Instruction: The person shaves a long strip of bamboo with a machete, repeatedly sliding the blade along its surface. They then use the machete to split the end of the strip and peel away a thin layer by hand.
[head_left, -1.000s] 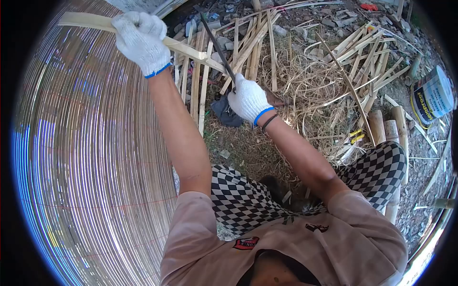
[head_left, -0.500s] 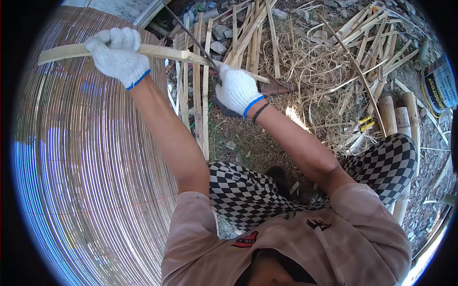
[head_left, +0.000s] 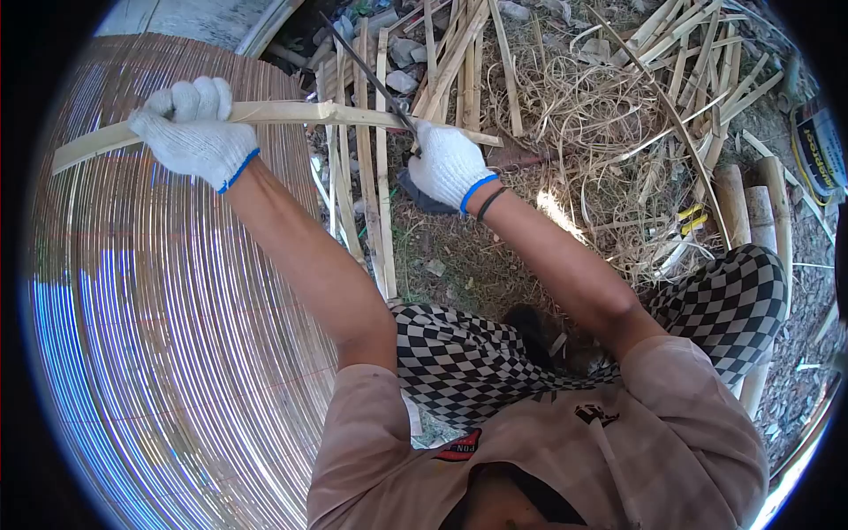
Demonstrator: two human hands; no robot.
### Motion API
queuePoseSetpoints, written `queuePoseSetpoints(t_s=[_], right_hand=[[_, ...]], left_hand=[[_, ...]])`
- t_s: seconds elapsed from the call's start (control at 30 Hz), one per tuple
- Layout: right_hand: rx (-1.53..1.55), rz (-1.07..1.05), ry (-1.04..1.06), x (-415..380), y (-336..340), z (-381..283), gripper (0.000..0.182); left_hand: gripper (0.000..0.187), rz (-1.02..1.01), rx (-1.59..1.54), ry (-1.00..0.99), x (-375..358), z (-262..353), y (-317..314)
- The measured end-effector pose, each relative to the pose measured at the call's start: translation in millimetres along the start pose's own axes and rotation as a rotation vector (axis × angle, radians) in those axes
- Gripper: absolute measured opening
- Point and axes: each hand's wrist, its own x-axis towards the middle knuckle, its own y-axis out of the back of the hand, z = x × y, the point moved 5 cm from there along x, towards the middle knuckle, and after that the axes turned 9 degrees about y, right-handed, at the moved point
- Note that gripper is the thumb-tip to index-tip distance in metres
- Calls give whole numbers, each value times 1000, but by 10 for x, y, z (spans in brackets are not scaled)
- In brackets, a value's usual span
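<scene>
In a white knitted glove, my left hand (head_left: 196, 132) is closed around a pale bamboo strip (head_left: 287, 112) at the upper left. The strip runs rightward past my right hand (head_left: 444, 165), which is gloved too and closed on the handle of a long dark blade (head_left: 364, 66). The handle itself is hidden by the glove. Pointing up and left, the blade crosses the strip just beside my right hand. Dark grey cloth or padding (head_left: 422, 193) shows under the right glove.
A slatted blind (head_left: 194, 309) covers the left side. Split bamboo strips (head_left: 380, 177) lie at the upper middle, with curly shavings (head_left: 565, 115) to their right. Bamboo poles (head_left: 733, 208), yellow-handled cutters (head_left: 693, 219) and a labelled bucket (head_left: 820, 150) are at the right.
My left hand and the bamboo strip have shifted left in view. My right hand has moved slightly right and down, and the blade lies at a lower slant across the strip.
</scene>
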Motion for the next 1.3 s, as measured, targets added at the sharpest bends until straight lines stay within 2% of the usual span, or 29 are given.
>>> queuePoseSetpoints(t_s=[0.03, 0.1, 0.13, 0.23, 0.27, 0.3, 0.33, 0.37, 0.43, 0.5, 0.53, 0.57, 0.63, 0.73, 0.77, 0.83, 0.9, 0.97, 1.0, 1.1, 1.13, 1.2, 1.3], right_hand=[[-77, 49, 39, 16, -2, -62, 36], [-67, -85, 2, -20, 113, -252, 35], [-75, -30, 71, -77, 170, -321, 34], [-119, 25, -28, -70, -132, 309, 33], [-97, -31, -76, -18, -254, 576, 32], [-108, -30, -76, -38, -213, 531, 31], [-132, -15, -70, -27, -100, 426, 30], [-146, -23, -77, -101, -29, 303, 29], [-87, 39, 46, -221, 81, 34, 26], [-148, 27, 2, -221, 22, 181, 26], [-140, -34, -115, -166, -87, 409, 28], [-79, 4, -125, -138, -221, 688, 28], [-60, 18, -147, -29, -181, 680, 26], [-92, 7, -15, -230, 33, 241, 30], [-95, 0, -79, -284, -66, 378, 30], [-113, -2, -188, -262, -297, 890, 31], [-169, -147, -199, -107, -471, 1325, 31], [-135, -80, -196, -212, -195, 996, 32], [-118, 7, -75, -316, -161, 878, 32], [-149, -103, -261, -423, -267, 1165, 30], [-127, -107, -342, -443, -375, 1434, 28], [-121, -80, -279, -337, -459, 1591, 29], [-112, -48, -191, -465, -247, 1095, 31]], left_hand=[[48, -4, -31, 8, 41, -27, 69], [49, -7, -56, 14, 47, -26, 6], [49, 8, -46, 3, 6, 3, -59], [51, 79, 30, 10, -51, 62, -93], [52, 101, 37, 13, -53, 44, -54], [52, 114, 32, 9, -17, 4, -47], [54, -21, -19, -10, 19, 5, -72], [50, -10, -23, -21, -5, 19, -139], [43, 27, -5, -28, -93, 97, -282], [43, 49, 24, -37, -128, 130, -314], [42, 59, 12, -26, -107, 114, -292], [42, 68, -3, -19, -89, 112, -278], [43, 25, 2, -46, -55, 120, -261], [44, -16, -3, -44, -38, 83, -251], [44, -29, 5, -36, -43, 122, -261], [44, 68, 59, -67, -59, 130, -212], [43, 102, 74, -75, -31, 79, -100], [43, 32, -3, -57, -30, 83, -178], [42, 5, -30, -41, -44, 80, -171], [49, -34, 31, -37, 55, 79, -109], [47, 100, 86, -50, -36, 104, -157], [43, 90, 31, -69, -23, 101, -115], [44, 47, 12, -59, 9, 59, -112]])
